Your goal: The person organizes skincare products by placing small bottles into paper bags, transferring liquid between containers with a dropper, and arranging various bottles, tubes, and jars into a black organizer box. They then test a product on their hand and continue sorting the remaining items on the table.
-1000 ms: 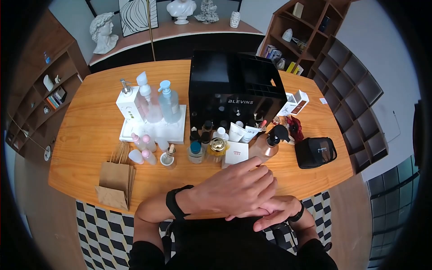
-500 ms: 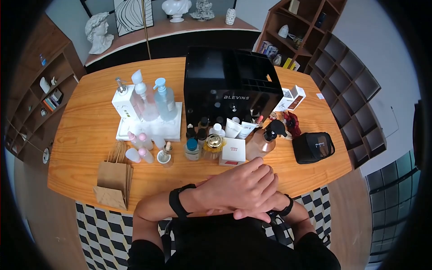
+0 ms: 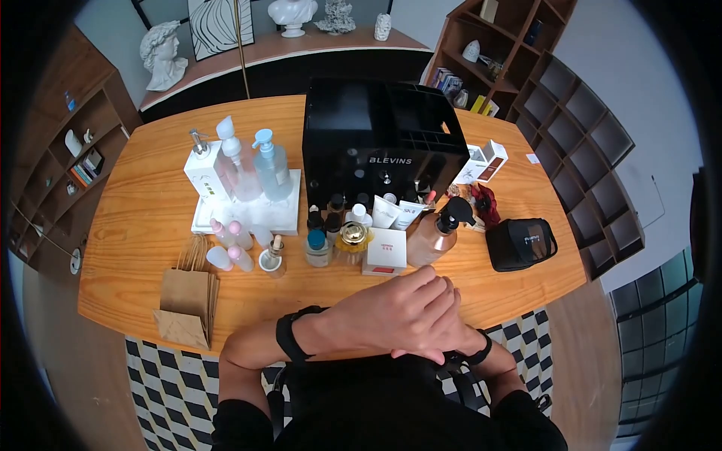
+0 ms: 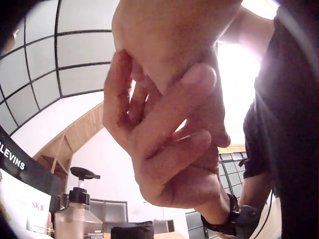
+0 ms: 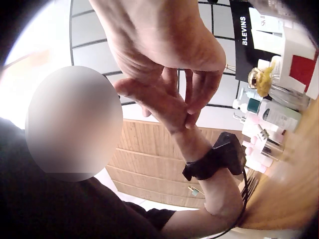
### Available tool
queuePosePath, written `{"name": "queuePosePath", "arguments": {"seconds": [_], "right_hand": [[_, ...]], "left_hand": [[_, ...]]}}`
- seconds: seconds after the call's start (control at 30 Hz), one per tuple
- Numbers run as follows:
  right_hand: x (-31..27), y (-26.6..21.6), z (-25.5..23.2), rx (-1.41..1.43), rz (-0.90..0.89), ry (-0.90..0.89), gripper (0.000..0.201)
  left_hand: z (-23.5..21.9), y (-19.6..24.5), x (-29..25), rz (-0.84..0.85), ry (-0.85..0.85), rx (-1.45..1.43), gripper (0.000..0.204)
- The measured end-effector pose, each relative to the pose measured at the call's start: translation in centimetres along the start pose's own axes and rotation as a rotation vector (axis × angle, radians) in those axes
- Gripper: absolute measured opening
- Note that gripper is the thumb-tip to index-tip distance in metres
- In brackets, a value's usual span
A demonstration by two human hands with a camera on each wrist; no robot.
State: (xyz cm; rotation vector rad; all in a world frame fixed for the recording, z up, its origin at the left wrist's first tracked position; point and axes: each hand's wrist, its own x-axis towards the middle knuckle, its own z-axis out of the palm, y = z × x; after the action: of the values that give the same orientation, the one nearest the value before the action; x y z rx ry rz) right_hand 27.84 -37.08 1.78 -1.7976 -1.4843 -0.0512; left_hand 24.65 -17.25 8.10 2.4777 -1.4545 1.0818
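Note:
In front of the body both hands are clasped together at the near table edge. My left hand (image 3: 395, 312) lies across the top in the head view and covers most of my right hand (image 3: 460, 338). Curled fingers of the right hand (image 4: 169, 169) grip the left one in the left wrist view. Seen from the right wrist, the left hand (image 5: 164, 107) sits against the right palm and fingers. No object shows between them. Just beyond are a white box (image 3: 386, 252) with a red patch, an amber pump bottle (image 3: 432, 237) and a gold-capped perfume bottle (image 3: 353, 234).
A black BLEVINS cabinet (image 3: 383, 135) stands at the back middle of the table. Left of it, a white tray (image 3: 286, 218) carries pump bottles, with several pink bottles (image 3: 239, 237) in front. Paper bags (image 3: 184, 297) lie left, a black pouch (image 3: 519, 244) right.
One second ago the right hand's thumb stuck out below the left hand. The left hand has since come over it, and the two are now closely clasped. The head view has shifted slightly.

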Motion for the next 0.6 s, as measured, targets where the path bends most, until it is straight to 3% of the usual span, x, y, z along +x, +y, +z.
{"name": "queuePosePath", "arguments": {"seconds": [0.17,0.23,0.3,0.37,0.43,0.6], "right_hand": [[0.0,-0.6,-0.4,0.308,0.094,0.094,0.07],[-0.7,-0.9,-0.7,0.892,0.45,-0.035,0.056],[-0.5,-0.8,-1.6,0.902,0.398,-0.11,0.049],[0.0,-0.6,-2.5,0.978,0.783,-0.58,0.053],[0.0,-0.6,-2.4,0.949,0.75,-0.548,0.053],[0.2,-0.4,-1.5,0.804,0.576,-0.417,0.052]], "left_hand": [[-0.4,-0.5,0.2,-0.032,0.016,-0.025,0.084],[-0.7,-1.1,0.2,-0.13,0.079,-0.153,0.08],[0.1,-1.1,0.1,-0.094,0.085,-0.115,0.075],[1.5,-0.6,0.1,-0.054,0.091,-0.078,0.071],[2.8,0.5,0.3,0.004,0.189,-0.059,0.079],[3.2,1.3,0.2,0.028,0.176,-0.142,0.08]]}}
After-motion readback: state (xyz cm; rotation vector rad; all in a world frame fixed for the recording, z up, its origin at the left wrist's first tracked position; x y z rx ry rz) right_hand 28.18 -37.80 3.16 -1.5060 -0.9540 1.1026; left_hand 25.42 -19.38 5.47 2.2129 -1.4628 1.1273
